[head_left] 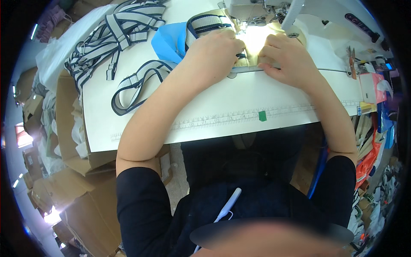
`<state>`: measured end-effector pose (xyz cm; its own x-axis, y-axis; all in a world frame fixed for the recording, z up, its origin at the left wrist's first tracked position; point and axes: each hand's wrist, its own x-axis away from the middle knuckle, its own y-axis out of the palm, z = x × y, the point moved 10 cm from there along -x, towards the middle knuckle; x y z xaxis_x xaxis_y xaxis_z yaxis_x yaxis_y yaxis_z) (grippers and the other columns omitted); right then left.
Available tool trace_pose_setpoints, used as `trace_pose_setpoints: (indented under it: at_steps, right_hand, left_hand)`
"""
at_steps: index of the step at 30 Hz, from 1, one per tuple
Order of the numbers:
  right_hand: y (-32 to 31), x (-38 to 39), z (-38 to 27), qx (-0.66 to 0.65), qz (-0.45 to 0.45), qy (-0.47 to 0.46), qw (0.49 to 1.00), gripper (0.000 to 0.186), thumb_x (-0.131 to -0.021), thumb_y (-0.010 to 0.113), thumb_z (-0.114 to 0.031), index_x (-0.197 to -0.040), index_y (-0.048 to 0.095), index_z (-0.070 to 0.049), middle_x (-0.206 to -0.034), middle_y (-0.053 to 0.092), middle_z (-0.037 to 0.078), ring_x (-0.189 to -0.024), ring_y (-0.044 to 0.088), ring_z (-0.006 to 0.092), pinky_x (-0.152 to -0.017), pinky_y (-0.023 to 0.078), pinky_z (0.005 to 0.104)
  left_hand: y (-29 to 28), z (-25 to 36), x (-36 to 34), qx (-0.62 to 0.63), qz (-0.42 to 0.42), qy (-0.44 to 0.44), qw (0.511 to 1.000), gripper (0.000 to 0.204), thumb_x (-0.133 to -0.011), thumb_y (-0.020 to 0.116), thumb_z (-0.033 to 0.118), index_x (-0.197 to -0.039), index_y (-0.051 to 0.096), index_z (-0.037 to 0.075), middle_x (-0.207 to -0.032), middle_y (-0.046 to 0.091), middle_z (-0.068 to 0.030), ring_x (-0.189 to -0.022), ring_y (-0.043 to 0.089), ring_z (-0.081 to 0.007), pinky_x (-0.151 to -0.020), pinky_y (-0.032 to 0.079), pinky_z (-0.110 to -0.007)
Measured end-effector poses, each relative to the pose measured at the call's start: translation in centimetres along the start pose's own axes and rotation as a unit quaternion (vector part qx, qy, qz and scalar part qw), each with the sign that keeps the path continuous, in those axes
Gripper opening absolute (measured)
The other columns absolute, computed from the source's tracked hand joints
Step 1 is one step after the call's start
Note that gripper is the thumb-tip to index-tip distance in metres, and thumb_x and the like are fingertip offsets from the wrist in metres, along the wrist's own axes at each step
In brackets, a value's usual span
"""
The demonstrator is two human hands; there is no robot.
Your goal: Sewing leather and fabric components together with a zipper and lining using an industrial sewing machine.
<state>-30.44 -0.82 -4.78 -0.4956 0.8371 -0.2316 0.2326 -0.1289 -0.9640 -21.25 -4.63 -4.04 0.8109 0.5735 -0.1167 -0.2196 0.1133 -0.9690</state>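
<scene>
My left hand (216, 55) is closed at the sewing machine's lit work area, its fingers pressed on a grey-white webbing strap (209, 20) with dark blue edges. A short striped piece of that strap shows under the fingertips. To the right of the glare, my right hand (286, 60) has its fingers curled and thumb bent inward; whatever it holds is too small or washed out to make out. A bright blue fabric piece (168, 40) lies beside my left wrist. From beneath my left forearm a loop of the same webbing (124, 96) spreads onto the table.
The sewing machine (325, 25) stands at the far right. A tangled pile of striped straps with buckles (115, 32) lies at the far left. A ruler strip (222, 119) with green tape runs along the white table's near edge. Small scissors (351, 62) sit right; cardboard boxes (92, 205) stand left.
</scene>
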Motion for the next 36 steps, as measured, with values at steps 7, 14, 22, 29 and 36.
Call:
trace_pose_setpoints:
  at_steps: [7,14,22,29,36]
  right_hand:
    - [-1.2,0.2,-0.6,-0.081,0.117,-0.019,0.99,0.032,-0.078,0.075,-0.023,-0.104,0.061,-0.011,-0.117,0.062,0.004,-0.108,0.058,0.0258,-0.09,0.048,0.0393]
    - [0.6,0.4,1.1,-0.078,0.046,0.05,0.995,0.034,-0.081,0.073,-0.026,-0.109,0.06,-0.011,-0.126,0.06,0.004,-0.113,0.057,0.028,-0.097,0.046,0.0413]
    - [0.9,0.2,1.4,-0.065,0.046,0.05,0.996,0.034,-0.082,0.073,-0.028,-0.11,0.06,-0.012,-0.126,0.06,0.004,-0.113,0.057,0.0287,-0.095,0.046,0.0403]
    - [0.3,0.3,1.1,-0.082,0.062,0.038,0.994,0.032,-0.082,0.072,-0.026,-0.108,0.06,-0.012,-0.126,0.061,0.004,-0.11,0.058,0.0291,-0.093,0.047,0.0404]
    - [0.0,0.2,0.8,-0.087,0.073,0.042,0.993,0.031,-0.081,0.074,-0.026,-0.104,0.062,-0.008,-0.117,0.064,0.006,-0.102,0.061,0.0281,-0.089,0.048,0.0381]
  left_hand:
    - [0.2,0.9,0.5,-0.026,0.07,0.05,0.996,0.026,-0.086,0.063,0.01,-0.111,0.069,0.011,-0.11,0.064,-0.0102,-0.112,0.059,-0.0267,-0.09,0.053,-0.037]
    - [0.2,0.2,0.3,-0.024,0.083,0.055,0.995,0.026,-0.088,0.063,0.012,-0.113,0.068,0.013,-0.109,0.068,-0.0068,-0.11,0.059,-0.0279,-0.092,0.052,-0.037]
    - [0.3,0.2,0.2,-0.045,0.075,0.041,0.995,0.027,-0.086,0.064,0.012,-0.113,0.068,0.014,-0.106,0.068,-0.0066,-0.107,0.061,-0.0292,-0.087,0.054,-0.037]
    - [-0.1,0.6,0.4,-0.031,0.097,0.066,0.993,0.028,-0.084,0.064,0.011,-0.112,0.068,0.014,-0.102,0.067,-0.0068,-0.099,0.062,-0.0305,-0.082,0.055,-0.037]
    - [0.3,0.5,0.5,-0.037,0.094,0.051,0.994,0.028,-0.084,0.065,0.012,-0.111,0.07,0.013,-0.099,0.067,-0.0067,-0.096,0.06,-0.0298,-0.078,0.055,-0.036]
